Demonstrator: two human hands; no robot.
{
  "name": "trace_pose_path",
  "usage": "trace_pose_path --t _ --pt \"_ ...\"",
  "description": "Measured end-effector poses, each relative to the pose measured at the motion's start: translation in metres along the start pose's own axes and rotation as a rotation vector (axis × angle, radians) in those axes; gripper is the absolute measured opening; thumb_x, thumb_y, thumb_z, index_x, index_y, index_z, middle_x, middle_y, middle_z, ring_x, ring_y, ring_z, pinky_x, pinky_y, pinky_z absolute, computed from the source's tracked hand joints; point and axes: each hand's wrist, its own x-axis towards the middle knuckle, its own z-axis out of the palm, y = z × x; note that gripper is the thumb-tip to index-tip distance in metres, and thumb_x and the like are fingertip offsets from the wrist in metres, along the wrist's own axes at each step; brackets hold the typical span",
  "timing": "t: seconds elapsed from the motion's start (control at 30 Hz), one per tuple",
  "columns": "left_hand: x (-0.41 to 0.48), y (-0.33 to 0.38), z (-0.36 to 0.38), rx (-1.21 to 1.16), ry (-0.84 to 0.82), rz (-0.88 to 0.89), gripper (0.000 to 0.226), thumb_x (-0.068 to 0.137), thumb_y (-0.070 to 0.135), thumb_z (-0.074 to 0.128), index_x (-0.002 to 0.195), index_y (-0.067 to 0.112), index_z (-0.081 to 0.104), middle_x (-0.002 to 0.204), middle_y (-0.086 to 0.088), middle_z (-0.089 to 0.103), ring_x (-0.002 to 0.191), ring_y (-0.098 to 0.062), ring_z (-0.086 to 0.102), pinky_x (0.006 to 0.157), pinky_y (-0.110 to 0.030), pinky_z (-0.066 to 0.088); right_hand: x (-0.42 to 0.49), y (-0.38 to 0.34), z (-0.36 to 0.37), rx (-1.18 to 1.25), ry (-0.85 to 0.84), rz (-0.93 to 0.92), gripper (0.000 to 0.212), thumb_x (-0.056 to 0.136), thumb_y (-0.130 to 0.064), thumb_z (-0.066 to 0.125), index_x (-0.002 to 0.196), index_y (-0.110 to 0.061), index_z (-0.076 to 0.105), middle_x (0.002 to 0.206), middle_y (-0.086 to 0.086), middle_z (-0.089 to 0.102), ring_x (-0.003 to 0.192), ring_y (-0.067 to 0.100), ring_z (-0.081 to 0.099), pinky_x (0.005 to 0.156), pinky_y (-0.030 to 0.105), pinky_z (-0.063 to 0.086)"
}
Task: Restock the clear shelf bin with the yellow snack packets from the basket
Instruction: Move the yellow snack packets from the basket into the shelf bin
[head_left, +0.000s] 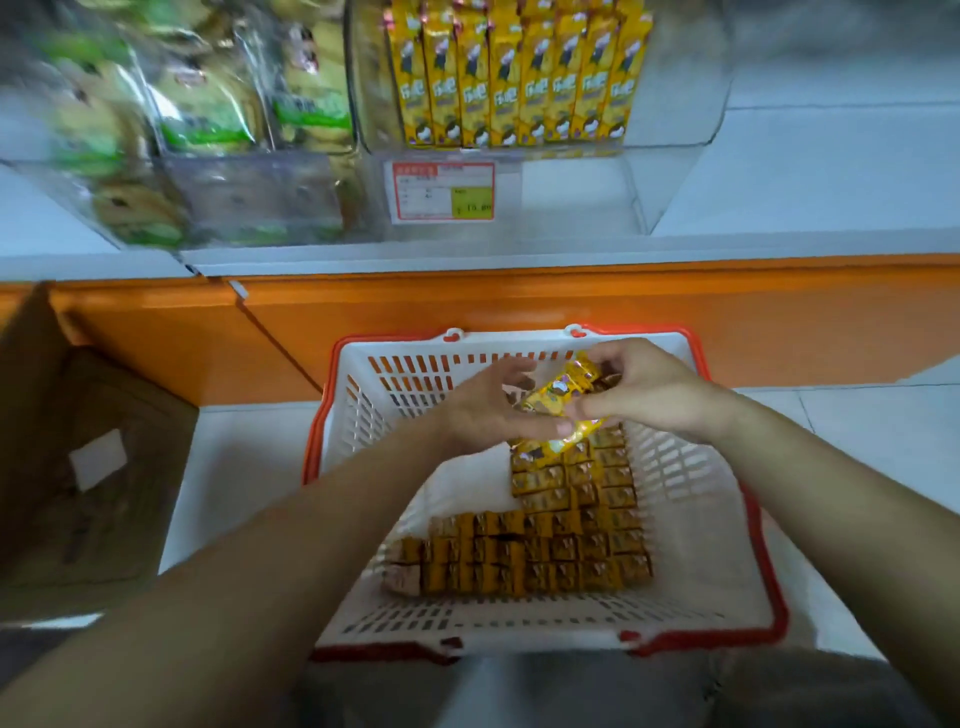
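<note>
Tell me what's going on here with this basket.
A person is restocking snacks. The left hand and right hand together grip a few yellow packets just above the white basket, where rows of packets lie waiting. The clear shelf bin above holds a row of upright packets at its back.

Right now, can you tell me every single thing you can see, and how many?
held packets: a few, yellow, above the basket
basket packets: many, yellow-brown, in rows on the basket's bottom
basket: one, white with red rim, on the floor
shelf packets: about eight showing, yellow, upright in the clear shelf bin
clear shelf bin: one, see-through, on the shelf
price tag: one, red and yellow-green, on the bin's front
biscuit bags: several, green-labelled, blurred, left of the bin
cardboard box: one, brown, floor at left
left hand: one, holds the held packets
right hand: one, pinches the held packets
</note>
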Motion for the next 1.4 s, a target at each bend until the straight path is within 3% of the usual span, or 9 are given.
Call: trace_pose_path --t 0.13,0.2,0.27,0.4,0.6,0.8,0.93,1.1,1.4 --pt "-0.049 0.063 -0.011 -0.003 -0.145 0.096 0.066 0.077 0.026 0.089 0.135 0.023 0.057 0.123 -0.003 0.068 0.108 -0.023 0.070 0.090 -0.039 0.057 -0.038 -0.058 -0.015 -0.031 -0.036 -0.077 0.049 0.061 -0.029 0.089 0.101 -0.008 0.069 0.105 0.020 0.067 0.090 0.021 0.072 0.076 0.043 0.059" --pt "-0.074 0.091 -0.016 -0.042 -0.174 0.195 0.045 0.079 0.024 0.083 0.122 0.024 0.067 0.112 0.000 0.075 0.103 -0.020 0.072 0.087 -0.036 0.056 -0.058 -0.085 -0.021 0.082 -0.026 -0.117 0.052 0.066 -0.023 0.090 0.112 -0.019 0.066 0.104 0.013 0.070 0.085 0.011 0.072 0.061 0.034 0.059" --pt "-0.101 0.115 -0.022 -0.079 -0.174 0.237 0.039 0.081 0.027 0.079 0.119 0.027 0.069 0.112 0.006 0.076 0.105 -0.012 0.071 0.087 -0.028 0.054 -0.079 -0.109 -0.023 0.217 0.001 -0.154 0.069 0.059 -0.030 0.087 0.122 -0.019 0.062 0.101 0.004 0.074 0.083 0.013 0.074 0.064 0.026 0.057" --pt "-0.133 0.140 -0.030 -0.162 -0.116 0.278 0.034 0.081 0.028 0.078 0.114 0.023 0.073 0.112 -0.002 0.078 0.102 -0.018 0.074 0.081 -0.027 0.059 -0.112 -0.138 -0.017 0.411 0.112 -0.220 0.087 0.048 -0.043 0.087 0.127 -0.019 0.059 0.107 0.009 0.073 0.092 0.027 0.074 0.078 0.039 0.058" --pt "-0.138 0.144 -0.022 -0.409 0.124 0.212 0.056 0.076 0.040 0.082 0.124 0.016 0.067 0.113 -0.009 0.077 0.105 -0.031 0.074 0.099 -0.053 0.056 -0.110 -0.154 -0.007 0.474 0.241 -0.200 0.078 0.049 -0.058 0.086 0.116 -0.028 0.059 0.110 0.005 0.066 0.093 0.014 0.072 0.064 0.033 0.058" --pt "-0.130 0.144 -0.027 -0.572 0.206 0.206 0.065 0.073 0.046 0.082 0.127 0.015 0.066 0.115 -0.012 0.076 0.104 -0.033 0.074 0.088 -0.045 0.059 -0.092 -0.150 0.006 0.321 0.255 -0.263 0.061 0.050 -0.045 0.091 0.101 -0.022 0.067 0.077 -0.022 0.067 0.070 -0.001 0.067 0.062 0.017 0.051" --pt "-0.122 0.142 -0.036 -0.604 0.257 0.183 0.063 0.068 0.046 0.081 0.122 0.017 0.068 0.108 -0.010 0.078 0.094 -0.029 0.077 0.071 -0.035 0.060 -0.084 -0.150 0.003 0.415 0.213 -0.266 0.040 0.067 -0.034 0.084 0.103 -0.021 0.073 0.087 -0.005 0.076 0.079 0.010 0.073 0.061 0.015 0.051" --pt "-0.113 0.142 -0.050 -0.582 0.315 0.175 0.052 0.072 0.033 0.087 0.119 0.019 0.069 0.101 -0.008 0.079 0.083 -0.024 0.077 0.064 -0.029 0.058 -0.080 -0.158 -0.003 0.657 0.175 -0.240 0.047 0.075 -0.031 0.074 0.118 -0.013 0.067 0.101 0.016 0.075 0.095 0.028 0.073 0.075 0.037 0.061" --pt "-0.114 0.144 -0.081 -0.580 0.403 0.203 0.030 0.079 0.013 0.083 0.105 0.016 0.068 0.082 -0.009 0.078 0.069 -0.025 0.075 0.056 -0.032 0.059 -0.069 -0.171 -0.013 0.734 0.315 -0.234 0.032 0.093 -0.022 0.064 0.124 -0.021 0.066 0.097 0.004 0.063 0.079 0.020 0.060 0.058 0.032 0.053"
